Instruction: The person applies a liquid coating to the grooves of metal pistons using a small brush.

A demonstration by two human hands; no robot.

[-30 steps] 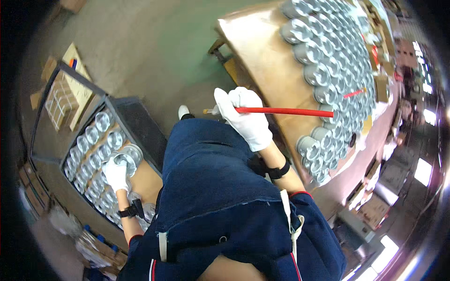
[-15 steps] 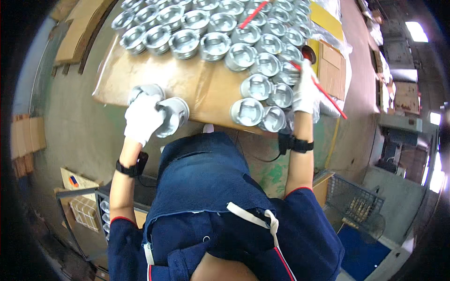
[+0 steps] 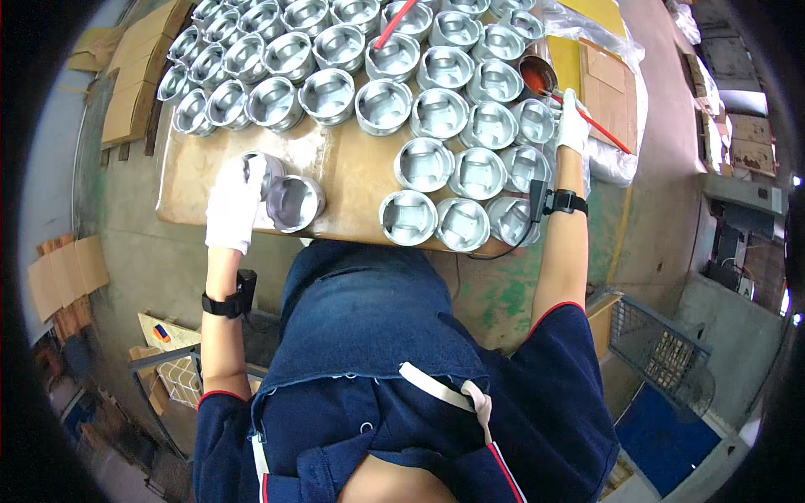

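Note:
My gloved left hand (image 3: 233, 201) is at the table's near left edge, its fingers against the side of a grey metal piston (image 3: 267, 172). Touching that one is a second piston (image 3: 294, 204), upright and nearer me. My gloved right hand (image 3: 573, 126) pinches a thin red-handled brush (image 3: 599, 132) at the right side of the table. The brush's working end points into a round tin (image 3: 537, 75) with orange-red liquid inside; its tip is hard to make out. Rows of upright pistons (image 3: 440, 113) stand between the hands and beyond them.
Another red stick (image 3: 392, 25) lies across the far pistons. Brown sheeting (image 3: 352, 180) covers the table. Flat cardboard (image 3: 605, 84) and clear plastic wrap (image 3: 616, 159) lie at the right edge. A wire basket (image 3: 658, 348) is at the lower right, stacked cardboard (image 3: 138, 80) at the far left.
My right hand has moved away from me, bringing the brush to the tin. The two pistons by my left hand were tilted and now stand upright on the table. The whole view has shifted.

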